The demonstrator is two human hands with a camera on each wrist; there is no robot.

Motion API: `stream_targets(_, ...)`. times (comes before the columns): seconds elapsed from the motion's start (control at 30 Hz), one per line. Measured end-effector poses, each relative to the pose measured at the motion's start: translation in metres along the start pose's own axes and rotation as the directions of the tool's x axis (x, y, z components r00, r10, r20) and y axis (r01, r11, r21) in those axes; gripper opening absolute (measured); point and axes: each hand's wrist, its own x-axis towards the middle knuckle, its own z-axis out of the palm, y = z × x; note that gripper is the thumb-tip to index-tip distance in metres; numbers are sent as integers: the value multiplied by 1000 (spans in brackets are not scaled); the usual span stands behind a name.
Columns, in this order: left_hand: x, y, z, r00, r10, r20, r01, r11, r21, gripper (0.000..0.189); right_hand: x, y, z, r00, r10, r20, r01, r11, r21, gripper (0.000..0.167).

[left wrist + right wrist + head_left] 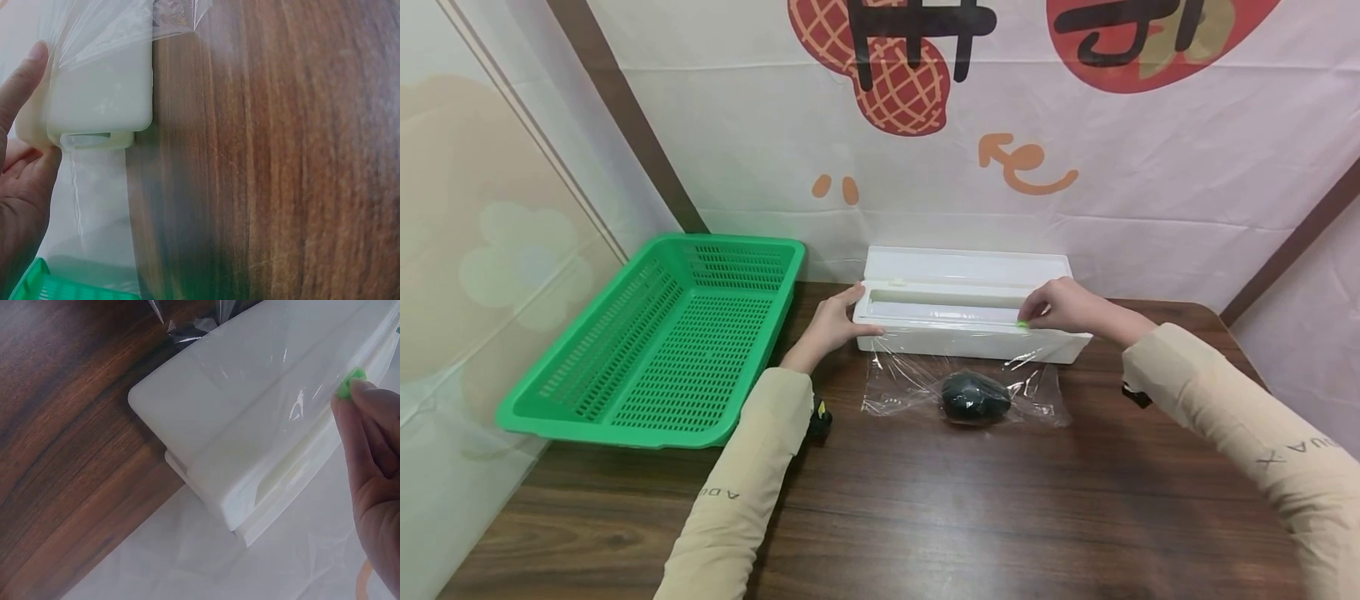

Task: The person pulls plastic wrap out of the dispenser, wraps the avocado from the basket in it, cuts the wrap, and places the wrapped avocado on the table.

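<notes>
Head view, box: a long white plastic box with a raised lid (940, 337) is lying on the brown wood-grain table (1000, 517), its long axis running left to right.
Head view, slider: a small bright-green slider (1022, 323) is sitting on the long edge nearer the right end, most of that edge stretching leftward.
Head view, right hand: the nearer hand, the right hand (1067, 308), is pinching the slider.
Head view, left hand: the left hand (831, 327) is gripping the box's left end.
Head view, film: clear plastic film (887, 392) is hanging over the front and covering a dark egg-shaped object (976, 398) lying between the hands.
Left wrist view, end: thumb and fingers are straddling the box's end.
Right wrist view, edge: fingertips are meeting on the slider, film spreading beside it.
</notes>
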Motion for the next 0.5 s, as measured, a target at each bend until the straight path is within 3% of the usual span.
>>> stream_targets(0.5,0,-1,1,1000,0,-3,0,1000,-7,93,-5,5,-1,998,59,22,-59,998,10,10)
